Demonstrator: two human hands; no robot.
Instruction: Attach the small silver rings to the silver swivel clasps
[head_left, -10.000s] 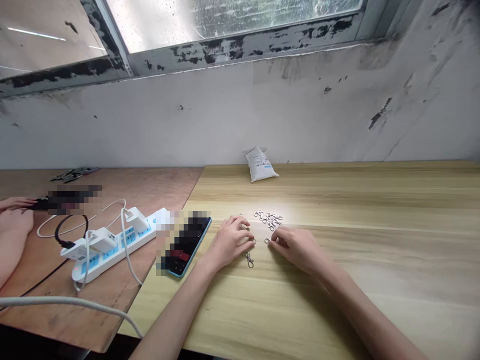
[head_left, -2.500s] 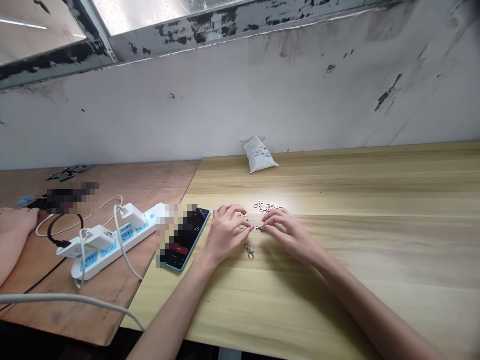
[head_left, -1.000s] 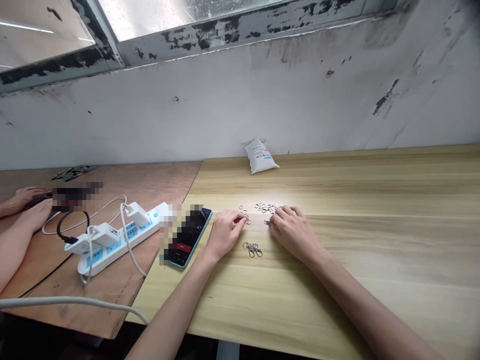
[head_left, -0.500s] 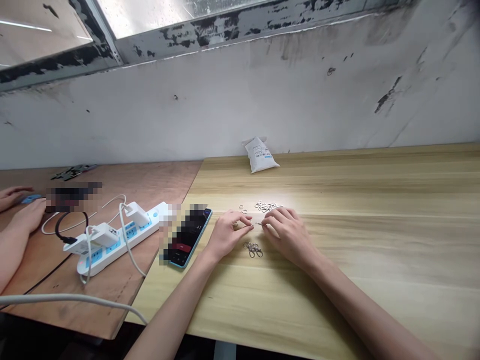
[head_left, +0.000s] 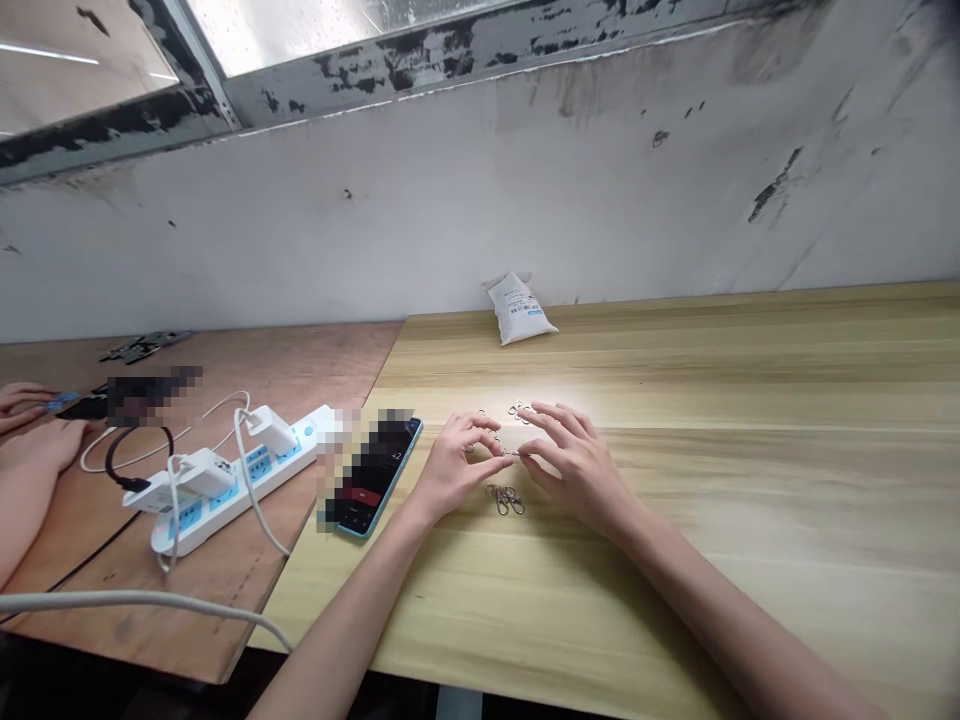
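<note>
My left hand (head_left: 457,468) curves its thumb and fingertips around a small metal ring (head_left: 504,453); the grip is partly hidden by the fingers. Facing it, my right hand (head_left: 576,462) pinches a thin silver metal clasp (head_left: 514,455) between thumb and index finger, its other fingers spread. The clasp and ring meet between the two hands, too small to tell whether they are linked. Just in front of them lies a small pile of silver swivel clasps (head_left: 507,500). Behind my right fingers, more metal clasps (head_left: 517,409) are partly covered. Loose rings lie beside my left fingers.
A phone (head_left: 382,475) with a lit screen lies left of my left hand. Farther left, a white power strip (head_left: 247,480) with chargers and cables sits on a brown table (head_left: 337,360). A white packet (head_left: 521,310) rests by the wall. Another person's hands (head_left: 49,440) are at the far left.
My hands have come together, bringing the clasp in my right fingers to my left fingertips. My left fingers have parted slightly, and my right fingers have lifted and spread.
</note>
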